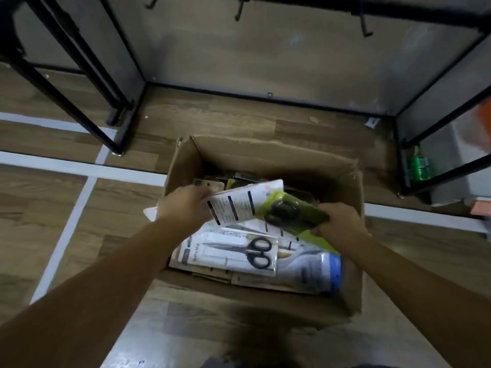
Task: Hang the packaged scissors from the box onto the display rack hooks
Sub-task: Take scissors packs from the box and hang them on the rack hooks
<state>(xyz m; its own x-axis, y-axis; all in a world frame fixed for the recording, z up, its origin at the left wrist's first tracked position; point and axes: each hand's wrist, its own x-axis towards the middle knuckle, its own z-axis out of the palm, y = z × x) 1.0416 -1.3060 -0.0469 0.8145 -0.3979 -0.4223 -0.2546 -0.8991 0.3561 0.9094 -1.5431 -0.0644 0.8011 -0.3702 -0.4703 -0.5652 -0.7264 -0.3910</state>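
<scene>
An open cardboard box (265, 158) stood on the wood-pattern floor (239, 120), directly below the person and just in front of a black metal display rack (292, 11). Three black hooks (239, 10) hung from the rack's top bar, and none of them carried a package.

Both hands were held over the box opening. The left hand (183, 205) gripped the left end of a white package (239, 203) that showed printed text and dark bars on the side facing the camera. The right hand (338, 221) gripped the right end of a green scissors package (289, 213), with the fingers curled round its edge; black scissor handles were visible through the packaging. The green package overlapped the right part of the white package. Whether the two were separate items or pressed together could not be determined, because the area was blurred. Both packages were raised above the contents of the box and tilted, with the left end higher.

Inside the box, a clear-fronted package of black-handled scissors (239, 251) lay flat on top of the stack, near the front wall. A package with a blue edge (318, 272) lay beside it at the right front corner. Further cardboard-backed packages were visible beneath and behind these.

White tape lines (79, 168) crossed the floor to the left of the box. A green item (419, 167) sat low in the frame at the right.
</scene>
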